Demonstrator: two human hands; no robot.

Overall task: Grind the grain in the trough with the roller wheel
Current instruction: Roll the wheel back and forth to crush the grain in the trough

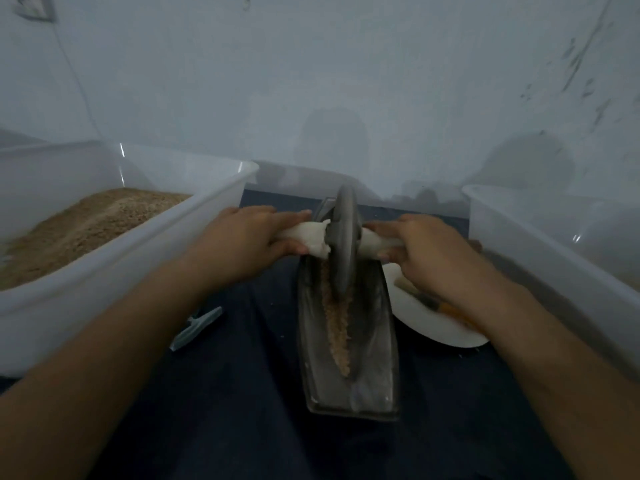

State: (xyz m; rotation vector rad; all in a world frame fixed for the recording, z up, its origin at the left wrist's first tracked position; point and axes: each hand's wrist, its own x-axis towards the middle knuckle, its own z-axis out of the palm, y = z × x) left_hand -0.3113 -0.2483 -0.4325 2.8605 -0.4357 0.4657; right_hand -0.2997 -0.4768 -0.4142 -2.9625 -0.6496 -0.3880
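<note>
I see the roller wheel (343,242) standing upright in the trough (348,341), between the hands. My left hand (242,242) and right hand (427,252) each curl around its cloth-wrapped handle (313,237). Grain (337,327) lines the trough's groove on the near side of the wheel. A grain-filled tub (114,265) sits left of the trough.

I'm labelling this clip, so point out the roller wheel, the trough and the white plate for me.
roller wheel (343,237), head view, on the disc's grey face.
trough (375,362), head view, on its bare right inner wall.
white plate (436,327), head view, on its bare near rim.
</note>
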